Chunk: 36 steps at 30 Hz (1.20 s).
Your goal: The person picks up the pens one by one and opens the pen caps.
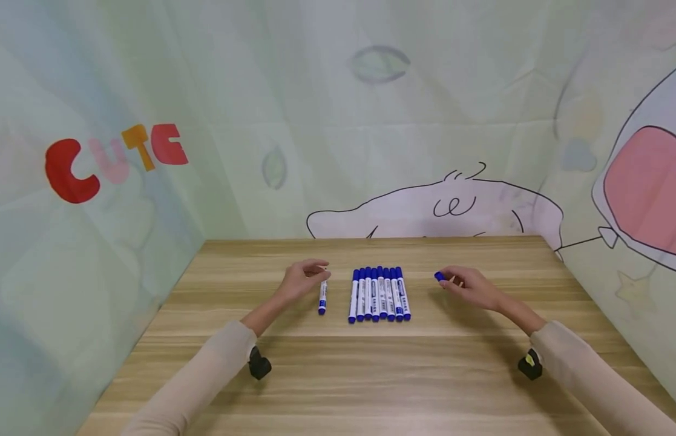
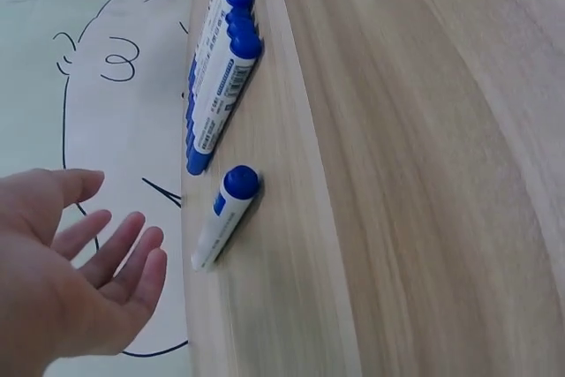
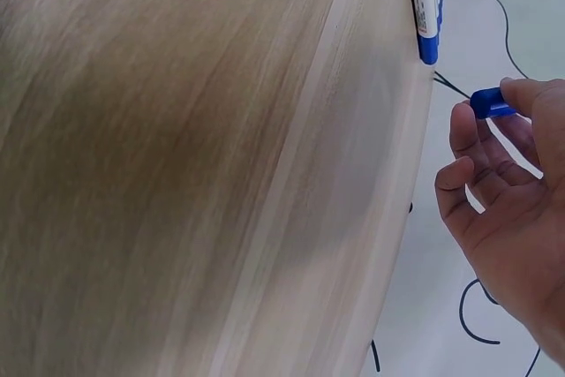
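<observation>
A white marker [image 1: 323, 297] with a blue end lies alone on the table, left of the row of markers. Its far end shows no blue cap in the left wrist view. Over that far end hovers my left hand [image 1: 306, 280], fingers loosely spread and holding nothing; the left wrist view shows a gap between hand [image 2: 75, 280] and marker [image 2: 221, 222]. My right hand [image 1: 471, 286] pinches a small blue marker cap [image 3: 491, 103] between thumb and fingers, to the right of the row. Several white markers with blue caps [image 1: 378, 295] lie side by side between the hands.
The wooden table [image 1: 338, 375] ends at a fabric backdrop [image 1: 294, 121] printed with cartoon drawings and coloured letters. Each forearm wears a small black camera [image 1: 258, 365] at the wrist.
</observation>
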Each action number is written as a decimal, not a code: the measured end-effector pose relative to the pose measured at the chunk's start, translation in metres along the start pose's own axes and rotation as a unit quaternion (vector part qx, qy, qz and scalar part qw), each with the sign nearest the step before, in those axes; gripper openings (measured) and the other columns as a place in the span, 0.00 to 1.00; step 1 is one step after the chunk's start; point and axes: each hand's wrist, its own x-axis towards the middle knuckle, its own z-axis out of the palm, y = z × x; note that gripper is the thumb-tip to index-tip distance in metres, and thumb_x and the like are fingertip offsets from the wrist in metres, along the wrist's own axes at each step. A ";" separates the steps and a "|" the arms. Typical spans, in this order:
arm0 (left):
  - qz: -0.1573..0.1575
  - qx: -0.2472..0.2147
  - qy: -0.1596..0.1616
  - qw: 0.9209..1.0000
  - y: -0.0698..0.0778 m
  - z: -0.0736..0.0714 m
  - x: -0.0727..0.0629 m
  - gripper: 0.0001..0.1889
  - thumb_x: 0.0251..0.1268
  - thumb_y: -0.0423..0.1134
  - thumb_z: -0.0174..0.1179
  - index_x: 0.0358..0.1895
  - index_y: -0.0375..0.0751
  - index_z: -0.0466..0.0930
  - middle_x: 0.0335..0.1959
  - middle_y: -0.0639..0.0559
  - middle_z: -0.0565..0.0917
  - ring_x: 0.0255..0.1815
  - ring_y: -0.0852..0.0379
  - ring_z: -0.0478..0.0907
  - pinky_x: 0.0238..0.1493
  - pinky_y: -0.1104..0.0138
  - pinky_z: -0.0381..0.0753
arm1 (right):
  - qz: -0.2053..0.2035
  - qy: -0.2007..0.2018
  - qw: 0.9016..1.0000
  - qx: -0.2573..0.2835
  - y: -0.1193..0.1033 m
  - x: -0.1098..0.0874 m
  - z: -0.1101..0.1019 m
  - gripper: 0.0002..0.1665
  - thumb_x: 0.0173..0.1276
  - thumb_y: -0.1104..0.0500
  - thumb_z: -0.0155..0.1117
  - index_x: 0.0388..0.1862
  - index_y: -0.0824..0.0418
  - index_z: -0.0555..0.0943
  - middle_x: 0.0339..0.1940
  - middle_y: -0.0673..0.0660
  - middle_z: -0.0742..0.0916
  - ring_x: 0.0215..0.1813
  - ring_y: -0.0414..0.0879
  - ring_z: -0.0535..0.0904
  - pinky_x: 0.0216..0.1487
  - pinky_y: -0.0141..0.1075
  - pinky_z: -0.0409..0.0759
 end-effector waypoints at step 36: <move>0.032 -0.075 -0.159 0.984 0.010 0.035 -0.006 0.21 0.75 0.39 0.61 0.66 0.35 0.78 0.59 0.38 0.86 0.63 0.42 0.82 0.61 0.54 0.83 | 0.141 0.146 0.979 -0.001 0.015 0.018 0.003 0.23 0.76 0.58 0.63 0.60 0.75 0.79 0.39 0.70 0.89 0.34 0.49 0.84 0.28 0.28 0.78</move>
